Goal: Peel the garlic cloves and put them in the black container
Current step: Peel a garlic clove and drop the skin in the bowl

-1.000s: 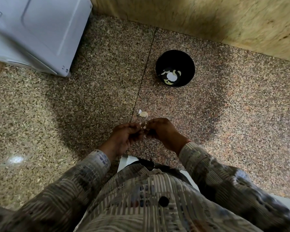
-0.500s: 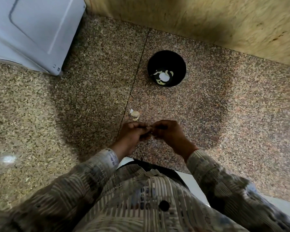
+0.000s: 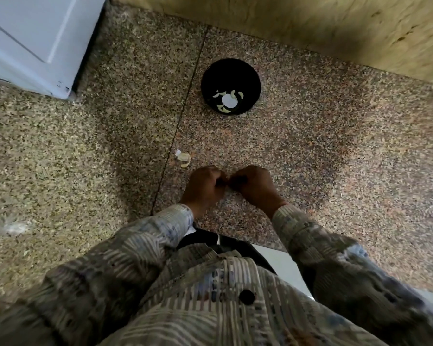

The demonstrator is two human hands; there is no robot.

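Garlic clove hidden, likely pinched between curled left hand (image 3: 205, 188) and right hand (image 3: 255, 186)

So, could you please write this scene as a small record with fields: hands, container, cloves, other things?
left hand: fingers curled, meeting the right hand; held thing hidden
right hand: fingers curled, held thing hidden
black container: upright on granite counter, beyond the hands
peeled cloves: several pale pieces inside the container
peel scraps: on the counter, just beyond the left hand
white appliance: far left
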